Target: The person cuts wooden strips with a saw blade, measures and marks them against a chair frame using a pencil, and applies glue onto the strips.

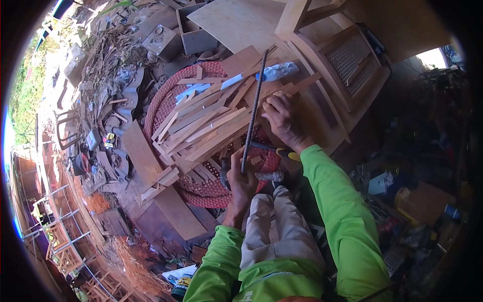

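Ribbed metal rod [254,111] slants over a red woven disc [161,99] heaped with wooden strips [201,118], the left hand [240,182] clamping fingers on its near end, seemingly to steady it, the right hand [283,120] near the disc's right edge, fingers curled, grip unclear.

Over that red woven surface [153,109], strewn with wood strips [204,132], the left hand [240,182] grips a ribbed metal rod [255,104], and the right hand [285,119] (curled up, I notice) sits by the surface's edge.
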Demonstrator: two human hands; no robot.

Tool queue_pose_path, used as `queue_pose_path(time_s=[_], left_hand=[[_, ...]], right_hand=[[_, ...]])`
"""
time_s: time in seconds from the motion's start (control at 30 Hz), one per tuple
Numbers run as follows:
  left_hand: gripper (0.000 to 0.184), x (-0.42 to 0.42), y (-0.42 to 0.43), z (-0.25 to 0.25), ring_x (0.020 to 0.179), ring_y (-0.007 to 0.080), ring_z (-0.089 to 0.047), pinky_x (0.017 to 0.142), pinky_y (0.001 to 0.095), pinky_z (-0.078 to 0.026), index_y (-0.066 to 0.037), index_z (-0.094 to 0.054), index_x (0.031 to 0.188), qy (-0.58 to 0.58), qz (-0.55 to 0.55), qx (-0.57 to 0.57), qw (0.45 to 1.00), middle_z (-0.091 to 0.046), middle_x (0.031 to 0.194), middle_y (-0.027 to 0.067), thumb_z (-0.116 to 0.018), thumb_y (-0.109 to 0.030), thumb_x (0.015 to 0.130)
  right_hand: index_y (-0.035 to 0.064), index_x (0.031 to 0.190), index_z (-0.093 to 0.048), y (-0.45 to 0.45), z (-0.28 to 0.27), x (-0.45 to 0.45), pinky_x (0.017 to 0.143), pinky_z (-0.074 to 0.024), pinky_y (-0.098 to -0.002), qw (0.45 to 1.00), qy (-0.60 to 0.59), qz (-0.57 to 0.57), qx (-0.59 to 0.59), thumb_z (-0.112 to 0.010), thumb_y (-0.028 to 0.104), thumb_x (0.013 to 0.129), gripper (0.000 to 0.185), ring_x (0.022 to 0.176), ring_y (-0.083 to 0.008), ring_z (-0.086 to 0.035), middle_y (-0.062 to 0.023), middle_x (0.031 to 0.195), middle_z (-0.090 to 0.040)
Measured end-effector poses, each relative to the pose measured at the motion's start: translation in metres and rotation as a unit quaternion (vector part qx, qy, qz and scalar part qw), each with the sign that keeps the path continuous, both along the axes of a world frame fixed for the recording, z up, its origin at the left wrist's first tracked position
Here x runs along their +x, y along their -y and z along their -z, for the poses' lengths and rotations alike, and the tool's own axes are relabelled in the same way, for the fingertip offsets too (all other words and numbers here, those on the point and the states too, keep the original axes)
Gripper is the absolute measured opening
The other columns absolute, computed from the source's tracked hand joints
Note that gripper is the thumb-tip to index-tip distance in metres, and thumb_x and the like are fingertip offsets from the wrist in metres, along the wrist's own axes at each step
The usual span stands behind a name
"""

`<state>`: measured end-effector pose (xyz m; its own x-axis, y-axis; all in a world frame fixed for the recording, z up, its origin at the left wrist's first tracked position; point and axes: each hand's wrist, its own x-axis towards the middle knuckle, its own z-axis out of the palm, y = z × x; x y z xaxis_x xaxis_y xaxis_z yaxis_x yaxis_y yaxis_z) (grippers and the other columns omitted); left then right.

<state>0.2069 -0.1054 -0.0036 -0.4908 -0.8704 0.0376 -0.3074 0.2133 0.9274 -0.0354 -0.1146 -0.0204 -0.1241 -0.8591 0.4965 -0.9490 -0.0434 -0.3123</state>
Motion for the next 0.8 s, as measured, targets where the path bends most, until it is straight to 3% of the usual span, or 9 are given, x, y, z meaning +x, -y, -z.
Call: queue_pose_path(time_s=[0.07,0.33,0.37,0.43,0.63,0.7,0.8], left_hand=[[0.037,0.003,-0.002,0.0,0.067,0.0106,-0.063,0.063,0.027,-0.049,0.0,-0.059,0.144,-0.002,-0.004,0.009,1.0,-0.063,0.083,0.0051,-0.056,0.006,0.108],[0.037,0.079,-0.055,-0.015,0.071,0.0115,-0.061,0.065,0.0272,-0.049,0.0,-0.06,0.144,0.044,-0.013,0.054,0.997,-0.062,0.083,0.0053,-0.058,0.003,0.108],[0.028,0.074,-0.053,-0.014,0.069,0.0091,-0.056,0.062,0.027,-0.045,0.0,-0.061,0.139,0.033,-0.024,0.032,0.999,-0.058,0.08,0.0014,-0.059,-0.007,0.112],[0.021,0.052,-0.045,-0.022,0.068,0.0067,-0.051,0.06,0.027,-0.043,-0.002,-0.062,0.132,0.025,-0.037,0.06,0.997,-0.056,0.078,-0.0011,-0.058,-0.014,0.115],[0.017,-0.008,0.003,-0.015,0.068,0.0081,-0.05,0.061,0.0283,-0.043,-0.003,-0.063,0.131,-0.018,-0.018,0.032,0.999,-0.053,0.078,-0.0003,-0.057,-0.008,0.115],[0.019,0.021,-0.019,-0.007,0.069,0.0068,-0.051,0.061,0.0271,-0.043,-0.002,-0.063,0.132,-0.004,-0.025,0.064,0.998,-0.056,0.08,0.0002,-0.057,-0.009,0.115],[0.021,0.073,-0.056,-0.019,0.068,0.0055,-0.052,0.059,0.0261,-0.042,-0.001,-0.063,0.132,0.009,-0.024,0.019,0.999,-0.057,0.08,0.0,-0.057,-0.01,0.115]], right_hand=[[-0.0021,0.11,-0.071,-0.001,0.001,0.002,0.105,-0.0535,-0.0497,1.0,0.007,0.006,0.0,-0.086,0.005,0.082,0.033,0.118,-0.0378,-0.062,-0.0142,0.115,-0.065],[-0.0009,0.107,-0.07,0.002,0.003,-0.003,0.104,-0.0534,-0.0467,0.999,0.038,-0.005,-0.003,-0.083,0.007,0.085,0.027,0.116,-0.0363,-0.062,-0.0141,0.111,-0.065],[0.0009,0.102,-0.069,0.0,0.0,-0.003,0.104,-0.0525,-0.0454,0.999,0.034,-0.012,0.004,-0.081,0.009,0.087,0.021,0.113,-0.0348,-0.061,-0.0132,0.107,-0.064],[-0.0008,0.107,-0.07,-0.004,-0.001,-0.002,0.103,-0.0537,-0.0456,0.999,0.03,-0.014,0.02,-0.083,0.007,0.085,0.026,0.116,-0.036,-0.062,-0.0143,0.11,-0.065],[-0.0024,0.111,-0.072,-0.003,-0.005,0.0,0.103,-0.0549,-0.0456,0.999,0.007,-0.01,0.035,-0.084,0.004,0.085,0.03,0.118,-0.0371,-0.063,-0.0151,0.112,-0.067],[-0.0026,0.111,-0.072,0.001,-0.001,-0.003,0.103,-0.0549,-0.0456,0.999,0.008,-0.015,0.032,-0.083,0.004,0.085,0.03,0.118,-0.0371,-0.063,-0.0151,0.112,-0.067],[-0.0024,0.111,-0.071,0.0,0.002,-0.001,0.103,-0.0548,-0.0456,0.999,0.033,-0.011,-0.001,-0.083,0.004,0.085,0.029,0.118,-0.0373,-0.063,-0.0151,0.111,-0.066]])
